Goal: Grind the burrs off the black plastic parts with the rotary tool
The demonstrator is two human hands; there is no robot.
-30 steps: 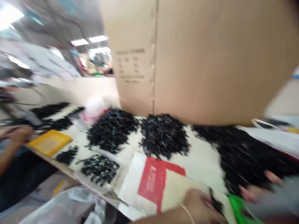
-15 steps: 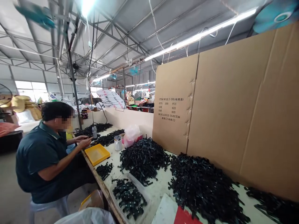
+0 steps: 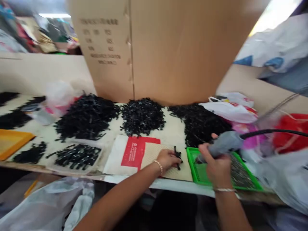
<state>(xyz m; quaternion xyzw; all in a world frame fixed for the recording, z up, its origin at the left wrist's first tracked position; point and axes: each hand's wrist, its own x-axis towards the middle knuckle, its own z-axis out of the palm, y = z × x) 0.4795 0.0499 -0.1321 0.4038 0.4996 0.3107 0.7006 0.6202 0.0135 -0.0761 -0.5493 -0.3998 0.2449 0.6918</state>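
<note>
My left hand [image 3: 167, 159] is closed on small black plastic parts [image 3: 178, 157], held over a beige mat [image 3: 154, 154] at the table's front. In my right hand [image 3: 218, 166] is a grey electric screwdriver [image 3: 223, 143], with a black cord running off to the right. Its tip points left and down over a green basket [image 3: 192, 168]. Small metallic pieces, probably screws [image 3: 242, 173], fill the basket's right part. Motion blur hides fine detail of the parts and the bit.
Heaps of black parts [image 3: 143, 116] lie along the table. A clear tray [image 3: 96, 160] holds more of them, beside a red and white sheet [image 3: 131, 154]. A tall cardboard panel [image 3: 173, 51] stands behind. Plastic bags [image 3: 231, 110] crowd the right; a yellow tray [image 3: 16, 142] sits left.
The view has swung right and down. Both my hands, the screwdriver and the green basket now show; the seated co-worker has left the picture.
</note>
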